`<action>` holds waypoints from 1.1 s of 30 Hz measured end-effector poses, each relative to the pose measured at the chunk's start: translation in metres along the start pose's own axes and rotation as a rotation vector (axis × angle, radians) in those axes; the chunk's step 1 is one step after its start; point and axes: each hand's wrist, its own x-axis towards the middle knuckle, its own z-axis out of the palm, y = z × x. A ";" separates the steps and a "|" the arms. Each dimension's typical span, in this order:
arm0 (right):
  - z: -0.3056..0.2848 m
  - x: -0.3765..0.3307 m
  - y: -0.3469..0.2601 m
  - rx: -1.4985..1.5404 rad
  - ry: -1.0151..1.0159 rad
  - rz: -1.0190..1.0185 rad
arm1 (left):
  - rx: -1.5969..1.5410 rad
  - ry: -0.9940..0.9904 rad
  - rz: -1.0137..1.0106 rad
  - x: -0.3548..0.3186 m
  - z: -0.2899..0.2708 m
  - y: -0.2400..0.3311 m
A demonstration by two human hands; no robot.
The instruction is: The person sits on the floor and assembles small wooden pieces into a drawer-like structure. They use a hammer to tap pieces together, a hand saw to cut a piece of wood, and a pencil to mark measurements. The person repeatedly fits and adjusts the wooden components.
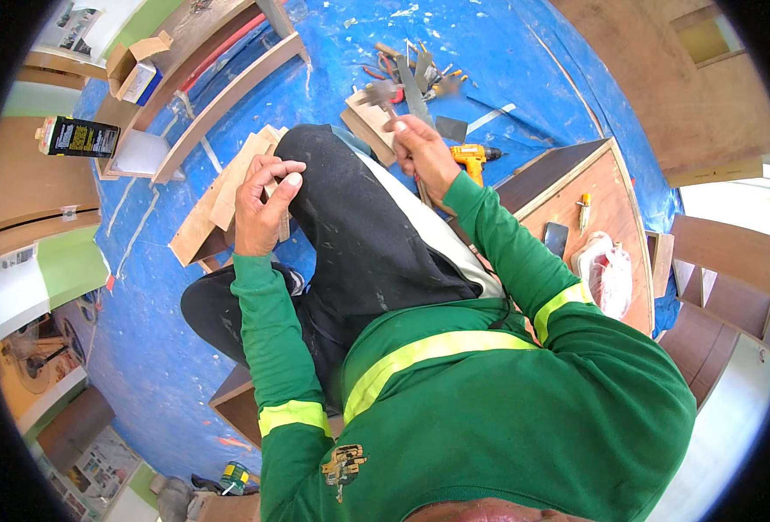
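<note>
My right hand point(427, 158) grips the handle of a hammer point(381, 94), its head raised beyond the fingers and smeared by motion. My left hand point(261, 202) is beside my bent knee, over pale wooden boards point(204, 214) lying at an angle on the floor sheet. Its thumb and forefinger come close together in a pinch; what they hold, if anything, is too small to make out. Just past my right wrist lies a yellow cordless drill point(472, 158). Another light wood piece point(369, 122) shows beyond the knee, near the hammer.
Hand tools point(415, 74) lie heaped on the blue sheet point(341, 35) ahead. At right, a wooden box point(568, 196) carries a phone point(555, 237) and a plastic bag point(609, 277). An open cabinet frame point(228, 113) stands at left, with a cardboard box point(132, 65) on it.
</note>
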 end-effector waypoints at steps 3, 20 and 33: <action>-0.053 0.029 0.041 0.087 0.198 0.072 | -0.020 -0.004 -0.033 0.001 -0.001 0.001; -0.215 0.046 0.169 0.088 0.539 0.580 | -0.039 0.030 -0.075 -0.002 -0.010 -0.008; -0.201 0.057 0.196 -0.313 0.246 0.606 | -0.033 0.053 -0.082 -0.008 -0.020 0.003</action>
